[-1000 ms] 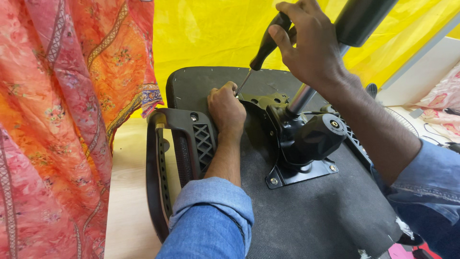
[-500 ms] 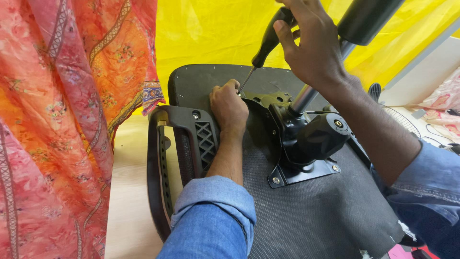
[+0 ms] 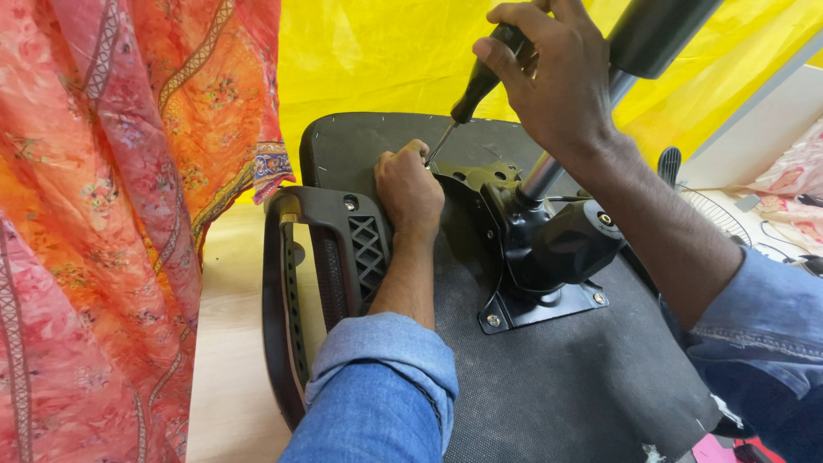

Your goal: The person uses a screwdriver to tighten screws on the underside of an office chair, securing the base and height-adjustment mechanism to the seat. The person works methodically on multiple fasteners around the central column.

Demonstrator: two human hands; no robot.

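An upturned office chair seat [image 3: 549,394] lies before me, its dark fabric underside facing up. A black metal mechanism [image 3: 549,249] with a chrome gas cylinder [image 3: 542,178] is bolted to it. My right hand [image 3: 557,81] grips the black handle of a screwdriver [image 3: 480,81], whose tip points down at the mechanism's far edge. There my left hand [image 3: 410,189] rests, fingers pinched around the screwdriver tip; what it pinches is hidden. The black armrest [image 3: 321,274] sits just left of my left wrist.
An orange-pink patterned cloth [image 3: 111,214] hangs at the left. A yellow sheet [image 3: 369,60] covers the background. Pale wooden floor [image 3: 227,360] shows under the armrest. A fan grille [image 3: 711,210] and cables lie on the right.
My right hand and the screwdriver have shifted slightly; the left hand has stayed at the screwdriver tip.
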